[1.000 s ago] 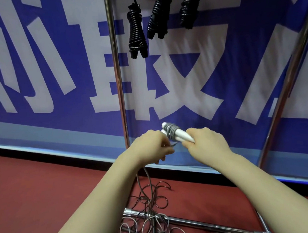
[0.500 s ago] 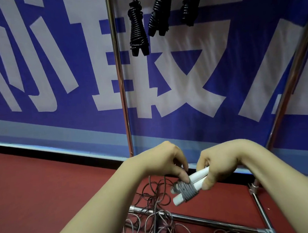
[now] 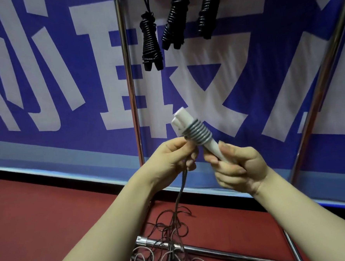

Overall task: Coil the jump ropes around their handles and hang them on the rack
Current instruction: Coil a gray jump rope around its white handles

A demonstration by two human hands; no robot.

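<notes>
Head view, looking down and forward: the right hand (image 3: 238, 166) grips the narrow lower ends of two white handles (image 3: 187, 121) held side by side, its fingers (image 3: 210, 159) curled tight around them; the handles tilt up and to the left, their blunt ends uppermost; a band of grey rope coils (image 3: 198, 133) is wound closely around their middle, turn beside turn. The left hand (image 3: 175, 158) sits just beside the coils at their lower left, its fingers pressed together and pinching the grey rope (image 3: 180, 190) where it leaves the winding; from that pinch the rope drops straight down between the forearms to a loose tangle (image 3: 169, 231) on the red floor (image 3: 51, 208); whether all the loops there belong to this one rope I cannot tell. The tangle lies over and around the rack's chrome base bar (image 3: 215, 252); two chrome uprights rise from the base, the left upright (image 3: 130, 92) behind the hands and the right upright (image 3: 322, 81) slanting at the frame's edge. High between them hang three black jump ropes (image 3: 150, 45), each already coiled around its handles, well above the hands. A blue banner (image 3: 43, 87) with large white characters fills the background, reaching down to the floor.
</notes>
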